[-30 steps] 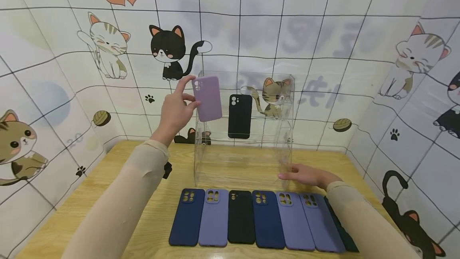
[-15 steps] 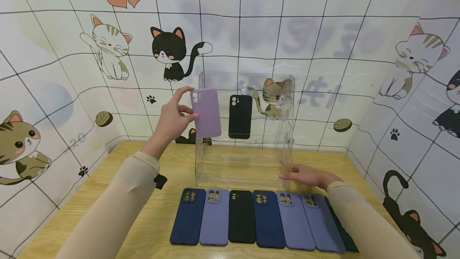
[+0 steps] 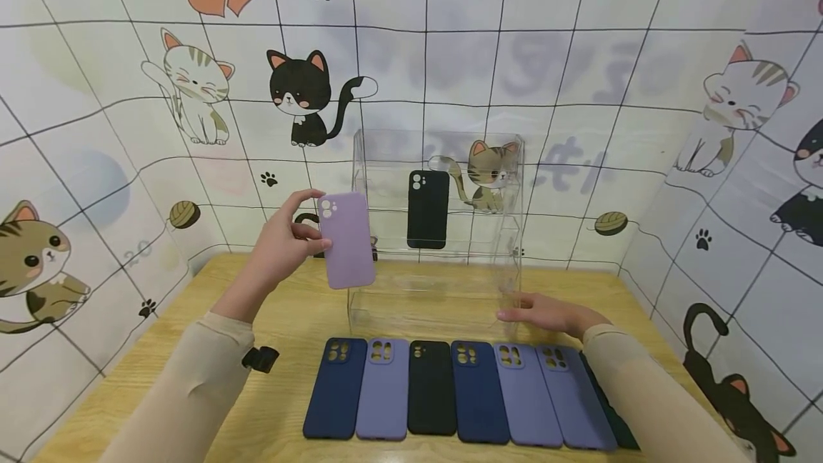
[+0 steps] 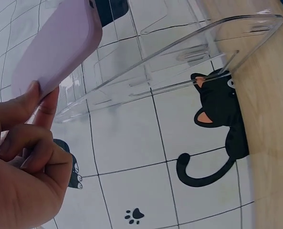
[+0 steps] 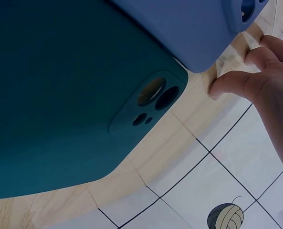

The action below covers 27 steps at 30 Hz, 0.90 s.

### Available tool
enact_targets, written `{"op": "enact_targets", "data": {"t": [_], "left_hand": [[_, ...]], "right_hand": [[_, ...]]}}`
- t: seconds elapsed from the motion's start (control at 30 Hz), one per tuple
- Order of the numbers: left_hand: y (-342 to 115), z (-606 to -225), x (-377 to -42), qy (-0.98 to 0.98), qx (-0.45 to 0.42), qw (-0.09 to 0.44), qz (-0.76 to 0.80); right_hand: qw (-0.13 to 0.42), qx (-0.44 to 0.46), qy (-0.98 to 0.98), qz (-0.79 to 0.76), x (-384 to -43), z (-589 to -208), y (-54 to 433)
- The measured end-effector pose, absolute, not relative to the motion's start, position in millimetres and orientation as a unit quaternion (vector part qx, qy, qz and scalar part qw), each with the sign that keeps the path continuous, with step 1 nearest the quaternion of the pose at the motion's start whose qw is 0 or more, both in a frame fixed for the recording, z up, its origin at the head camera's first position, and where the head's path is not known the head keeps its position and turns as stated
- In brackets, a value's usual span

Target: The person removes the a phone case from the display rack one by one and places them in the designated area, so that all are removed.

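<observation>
My left hand [image 3: 279,249] pinches a lilac phone case [image 3: 347,241] by its left edge, its camera cutouts at the top left. The case is held up in front of the left side of a clear tiered display stand [image 3: 434,324]. In the left wrist view, thumb and fingertips meet at the edge of the lilac case [image 4: 60,45]. One black phone case [image 3: 427,209] stands on an upper tier. My right hand [image 3: 553,311] grips the stand's lower right side, thumb toward the front. In the right wrist view, its bent fingers [image 5: 263,57] reach the clear plastic.
Before the stand lies a row of phone cases: dark blue [image 3: 336,388], lavender [image 3: 383,388], black [image 3: 432,388] and others. A dark green case [image 5: 84,109] at the right end is partly under my right sleeve. A cat-print wall covering [image 3: 424,63] closes off the wooden table [image 3: 276,406] behind.
My left hand has moved down and to the left with the lilac case, away from its spot beside the black case. The right hand stays at the stand's side.
</observation>
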<state>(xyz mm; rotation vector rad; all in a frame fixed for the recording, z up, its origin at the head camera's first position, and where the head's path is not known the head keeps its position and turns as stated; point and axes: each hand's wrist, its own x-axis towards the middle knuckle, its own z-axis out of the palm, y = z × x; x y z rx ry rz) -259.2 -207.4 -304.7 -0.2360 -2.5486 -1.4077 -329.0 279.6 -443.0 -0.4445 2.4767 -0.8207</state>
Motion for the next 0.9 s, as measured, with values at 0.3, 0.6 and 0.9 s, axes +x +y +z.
{"op": "enact_targets", "data": {"t": [0.3,0.6,0.9], "left_hand": [[-242.7,-330.8,-237.6,-0.869,-0.048,0.038,-0.491],[-285.2,-360.3,-227.6,-0.894,-0.020,-0.028,-0.447],[-299.6,-404.2,-218.6,-0.900,0.013,-0.100,-0.425]], "right_hand": [[0.242,-0.165,0.908,-0.300,-328.7,-441.9,277.6],[0.242,-0.161,0.907,-0.304,-326.6,-441.6,277.5],[0.243,-0.161,0.910,-0.296,-328.7,-441.1,277.9]]}}
